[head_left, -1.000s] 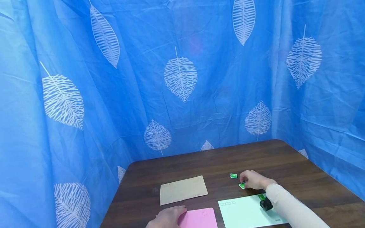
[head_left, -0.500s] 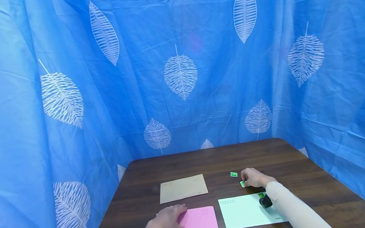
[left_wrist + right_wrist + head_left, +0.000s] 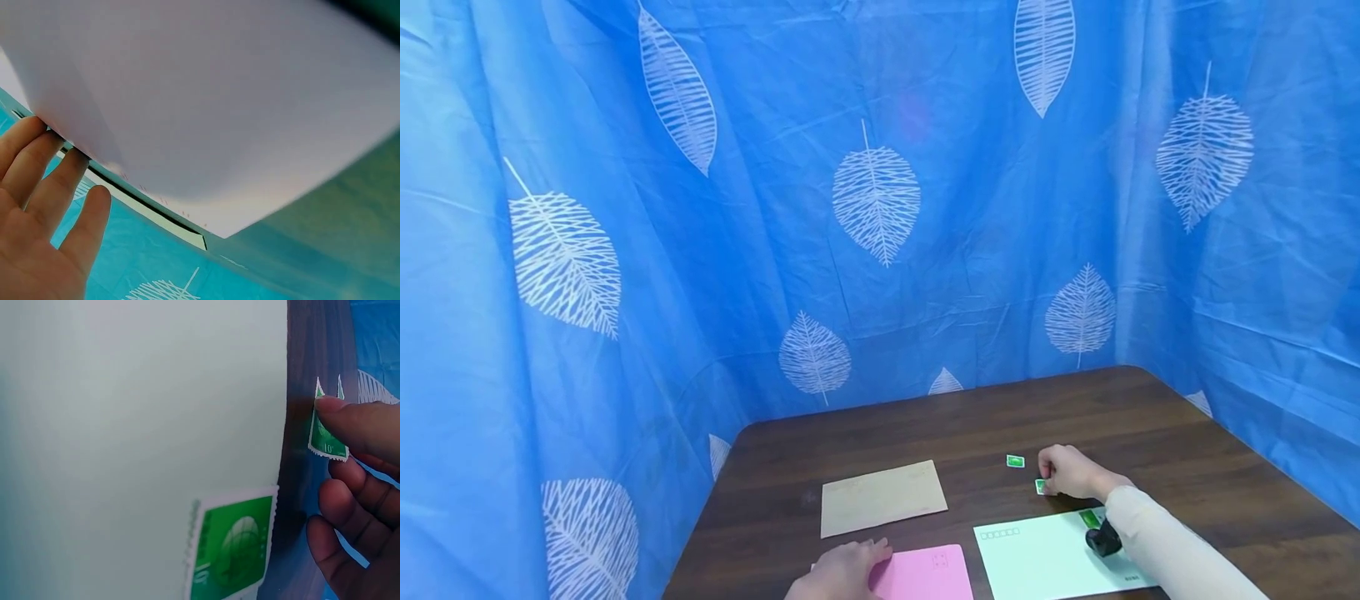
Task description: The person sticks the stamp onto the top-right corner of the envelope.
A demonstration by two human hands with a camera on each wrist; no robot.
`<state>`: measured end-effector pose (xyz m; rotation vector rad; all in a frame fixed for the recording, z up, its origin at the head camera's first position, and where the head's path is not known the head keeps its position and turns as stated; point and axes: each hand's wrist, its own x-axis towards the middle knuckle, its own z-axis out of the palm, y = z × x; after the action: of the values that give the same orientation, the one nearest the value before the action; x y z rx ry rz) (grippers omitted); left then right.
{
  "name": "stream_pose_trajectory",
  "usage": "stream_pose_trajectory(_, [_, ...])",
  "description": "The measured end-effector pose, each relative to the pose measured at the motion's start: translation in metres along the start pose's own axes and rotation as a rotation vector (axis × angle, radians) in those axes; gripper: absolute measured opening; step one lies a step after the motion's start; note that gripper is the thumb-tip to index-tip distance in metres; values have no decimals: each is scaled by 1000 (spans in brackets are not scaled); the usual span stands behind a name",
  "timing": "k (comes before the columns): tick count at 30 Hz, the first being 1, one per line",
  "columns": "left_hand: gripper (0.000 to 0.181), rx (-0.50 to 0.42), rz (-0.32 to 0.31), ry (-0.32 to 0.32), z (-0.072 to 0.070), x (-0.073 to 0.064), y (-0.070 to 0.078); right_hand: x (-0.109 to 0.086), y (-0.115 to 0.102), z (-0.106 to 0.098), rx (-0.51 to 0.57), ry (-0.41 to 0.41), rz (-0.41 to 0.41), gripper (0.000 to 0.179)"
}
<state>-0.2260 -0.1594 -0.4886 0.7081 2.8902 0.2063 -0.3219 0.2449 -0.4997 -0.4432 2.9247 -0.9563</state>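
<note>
My right hand [image 3: 1071, 473] pinches a green postage stamp [image 3: 326, 439] with a white perforated edge, the thumb on its face, just past the far edge of the mint envelope [image 3: 1022, 558]. A second green stamp [image 3: 234, 544] sits at that envelope's far right corner, partly hidden by the wrist camera in the head view. At the front, my left hand [image 3: 842, 571] rests at the left edge of the pink envelope [image 3: 928, 575]. In the left wrist view its straight fingers [image 3: 53, 194] touch the envelope's edge.
Another green stamp [image 3: 1015, 461] lies on the dark wooden table [image 3: 970, 425], left of the right hand. A tan envelope [image 3: 883, 500] lies behind the pink one. Blue curtains [image 3: 880, 333] with white leaves stand around the table's back and sides.
My right hand has shifted slightly right, and the pinched stamp has moved and turned a little with it. The left hand and the envelopes stay in place.
</note>
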Motion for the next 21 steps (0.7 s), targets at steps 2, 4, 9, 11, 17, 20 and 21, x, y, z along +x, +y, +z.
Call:
stream_pose_trajectory(2, [67,-10,-10,4,-1,0,1,1,1,0,-8,6,-13,28])
stream_pose_trajectory(4, [69,-11,-9,8,-3,0,1,2,2,0,-6,17,-10,29])
stream_pose_trajectory(9, [68,5,9,13,-2,0,0,0,3,2,31,19,7,28])
stream_pose_trajectory(11, [66,-1,2,5,0,0,0,-1,3,3,45,5,8,27])
stream_pose_trajectory(17, [65,-18,-17,-14,3,-1,0,-4,5,6,55,0,-38,26])
stream_pose_trajectory(20, [67,-34,-28,-10,3,-1,1,-3,3,7,55,12,-35,25])
stream_pose_trajectory(21, [68,-40,-32,-8,2,-2,1,-2,3,7,55,14,-33,24])
